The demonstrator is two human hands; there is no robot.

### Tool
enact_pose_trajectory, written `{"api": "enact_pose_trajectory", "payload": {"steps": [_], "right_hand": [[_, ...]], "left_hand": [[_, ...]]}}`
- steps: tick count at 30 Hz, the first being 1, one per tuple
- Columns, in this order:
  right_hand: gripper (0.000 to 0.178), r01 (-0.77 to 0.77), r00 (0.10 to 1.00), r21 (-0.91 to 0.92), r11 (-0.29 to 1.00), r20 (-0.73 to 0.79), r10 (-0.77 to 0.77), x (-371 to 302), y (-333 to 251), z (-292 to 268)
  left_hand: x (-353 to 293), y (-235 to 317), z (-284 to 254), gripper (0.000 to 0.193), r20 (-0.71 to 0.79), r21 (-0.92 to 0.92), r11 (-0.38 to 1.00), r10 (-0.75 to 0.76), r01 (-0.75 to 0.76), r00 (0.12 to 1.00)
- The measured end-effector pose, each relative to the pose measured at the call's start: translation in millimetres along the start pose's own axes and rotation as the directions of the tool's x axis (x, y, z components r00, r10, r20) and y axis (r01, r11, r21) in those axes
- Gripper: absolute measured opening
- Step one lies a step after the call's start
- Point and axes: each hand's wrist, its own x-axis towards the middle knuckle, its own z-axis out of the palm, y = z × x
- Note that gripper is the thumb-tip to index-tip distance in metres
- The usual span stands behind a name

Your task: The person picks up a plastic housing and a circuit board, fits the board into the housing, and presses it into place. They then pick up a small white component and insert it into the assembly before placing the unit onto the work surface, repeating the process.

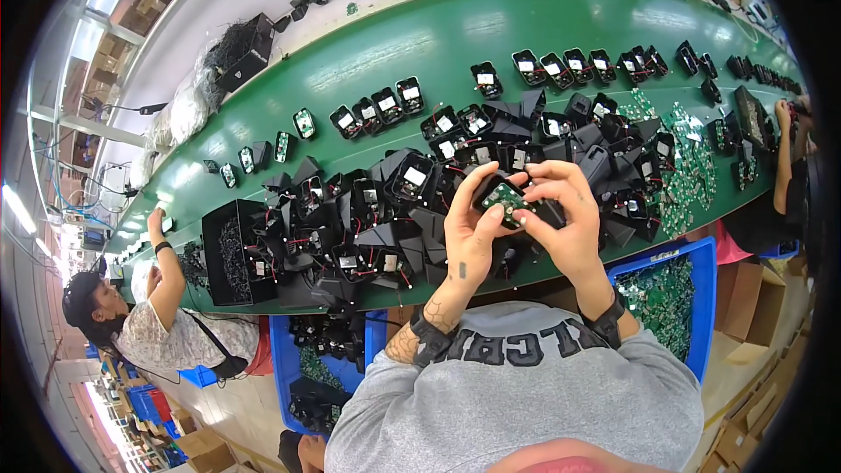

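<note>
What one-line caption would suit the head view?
Left hand and right hand hold a green board over heaped black cases on a green table.

Green printed circuit board (506, 196): small, crowded with pale components, populated face turned up. Black plastic housing (487, 188): dark rim shows along the board's upper edge; much of the rest hidden by fingers. Board and housing together, tilted, held up between left hand (473, 241) and right hand (569, 223). Left hand's thumb over the board face, right hand's near its lower edge. Seated or loose: cannot tell.
</note>
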Motion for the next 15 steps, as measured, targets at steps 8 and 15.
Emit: {"api": "enact_pose_trajectory", "payload": {"steps": [8, 15], "right_hand": [[0.038, -0.335, 0.942, 0.539, 0.773, 0.189, 0.276, -5.5, 8.4, 1.3], [0.035, 0.131, 0.991, -0.068, 0.989, -0.011, -0.132, -4.0, -6.1, 1.5]], "left_hand": [[-2.3, 11.5, 2.4, 0.05, 0.111, 0.328, 0.938, 0.082, -0.114, 0.99], [-2.4, 5.6, 0.2, 0.043, -0.026, 0.281, 0.957, 0.076, -0.065, 0.997]]}}
